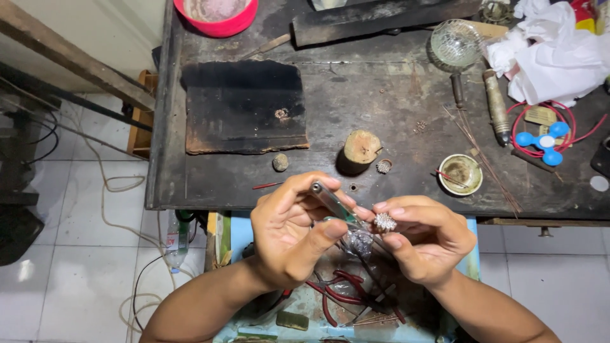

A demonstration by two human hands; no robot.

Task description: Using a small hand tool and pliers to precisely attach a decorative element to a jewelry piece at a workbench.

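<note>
Just off the workbench edge point(318, 204), left hand point(289, 235) gripping tweezers point(332, 202), right hand point(426, 238) pinching silver ornament point(384, 221).

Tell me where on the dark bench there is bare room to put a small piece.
Bare room lies on the bench top between the charred block and the glass bowl. The right end is crowded: white paper, red wire, blue spinner.

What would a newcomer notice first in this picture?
First, the two hands at centre: the right hand pinches a small silver filigree piece, and the left hand brings tweezers to it. Behind them lies a dark, scorched workbench, with a pink bowl at its far left.
</note>
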